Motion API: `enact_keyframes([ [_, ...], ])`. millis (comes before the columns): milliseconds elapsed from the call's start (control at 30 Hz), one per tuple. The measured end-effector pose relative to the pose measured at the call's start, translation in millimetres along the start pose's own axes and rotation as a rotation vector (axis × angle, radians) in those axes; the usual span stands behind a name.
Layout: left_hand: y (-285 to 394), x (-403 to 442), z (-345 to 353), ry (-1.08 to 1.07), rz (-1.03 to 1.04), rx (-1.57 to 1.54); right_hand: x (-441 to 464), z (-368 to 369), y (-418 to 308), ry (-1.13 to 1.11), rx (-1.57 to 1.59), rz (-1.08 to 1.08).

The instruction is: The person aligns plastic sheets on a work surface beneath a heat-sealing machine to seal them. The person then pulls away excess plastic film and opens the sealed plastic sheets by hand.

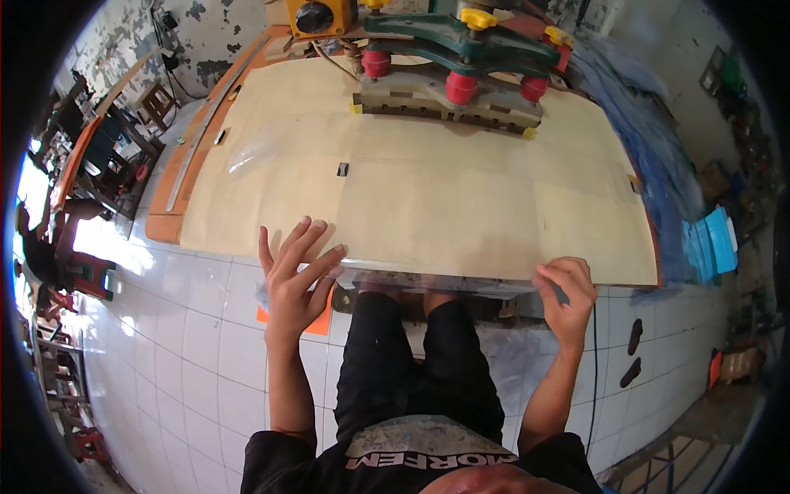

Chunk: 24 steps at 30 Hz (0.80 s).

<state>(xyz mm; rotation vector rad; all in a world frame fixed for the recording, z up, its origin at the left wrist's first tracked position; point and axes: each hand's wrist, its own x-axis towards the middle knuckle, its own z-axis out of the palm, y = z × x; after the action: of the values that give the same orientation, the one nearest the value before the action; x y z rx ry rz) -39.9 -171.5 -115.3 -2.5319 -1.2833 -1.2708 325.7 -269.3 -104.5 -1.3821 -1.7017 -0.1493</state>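
A clear plastic sheet lies on the pale board covering the worktable, its near side hanging at the table's front edge. At the sheet's near left corner is my left hand, thumb and index finger closing on the edge while the other fingers fan out. My right hand pinches the near right corner between curled fingers and thumb. Beyond both hands stands a green metal press frame with yellow knobs and red cylinders, over a long grey bar.
A metal ruler runs along the left side of the table. A small dark piece rests on the board. Blue plastic film is heaped at the right. Sandals lie on the tiled floor, and a stool stands left.
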Motion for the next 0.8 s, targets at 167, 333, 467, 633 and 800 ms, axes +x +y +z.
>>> enact_keyframes([
  [167, -7.3, 2.3, 3.1, -0.136, 0.021, -0.081, -2.9, 1.3, 0.4, 0.015, 0.0, 0.036],
  [333, -6.6, 3.1, 2.5, -0.143, 0.001, -0.093, -3.8, 2.3, 1.8, 0.006, -0.007, 0.063],
  [467, -5.8, 4.2, 3.6, -0.112, 0.004, -0.062, -2.5, 4.0, 1.4, 0.011, -0.016, 0.062],
  [633, -8.3, 2.5, 3.4, -0.151, -0.001, -0.088, -1.9, 3.7, 0.6, 0.02, -0.021, 0.07],
  [800, -8.4, 1.9, 5.4, -0.136, 0.001, -0.09, -1.8, 3.7, 1.5, 0.03, -0.008, 0.075],
])
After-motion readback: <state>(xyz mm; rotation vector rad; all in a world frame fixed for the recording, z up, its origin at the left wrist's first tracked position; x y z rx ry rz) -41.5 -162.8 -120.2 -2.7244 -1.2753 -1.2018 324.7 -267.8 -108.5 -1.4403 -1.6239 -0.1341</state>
